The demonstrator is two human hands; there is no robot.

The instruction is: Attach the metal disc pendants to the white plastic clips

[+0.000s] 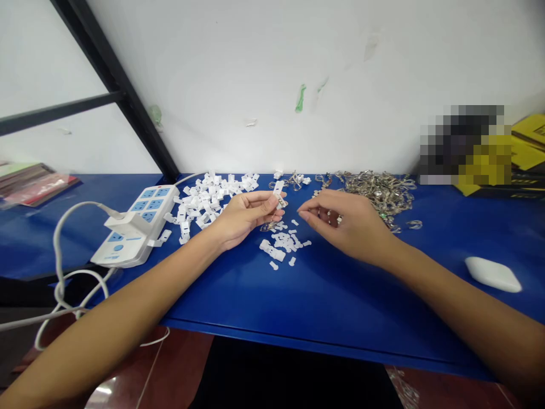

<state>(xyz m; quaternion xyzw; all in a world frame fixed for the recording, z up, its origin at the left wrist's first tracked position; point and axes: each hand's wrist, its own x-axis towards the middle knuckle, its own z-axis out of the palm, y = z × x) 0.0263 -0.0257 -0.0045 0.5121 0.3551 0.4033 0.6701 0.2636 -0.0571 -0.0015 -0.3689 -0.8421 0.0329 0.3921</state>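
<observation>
My left hand [249, 216] pinches a small white card [278, 192] upright between thumb and fingers. A bit of thin metal jewelry [269, 226] shows just under these fingers. To its right, my right hand [347, 221] is closed, thumb and forefinger tips together; what they hold is too small to make out. Small shiny beads show in the gap behind its fingers. Between and below the hands lie several small white paper cut-outs [289, 241] and a folded white card [272, 251]. A heap of folded white cards [208, 196] spreads beyond my left hand.
A tangled pile of silvery jewelry [378, 193] lies behind my right hand on the blue table [255, 301]. A white power strip [147, 207] with a plugged-in cable stands left. A white rounded case [493, 274] lies right, yellow boxes [530, 142] at the back right.
</observation>
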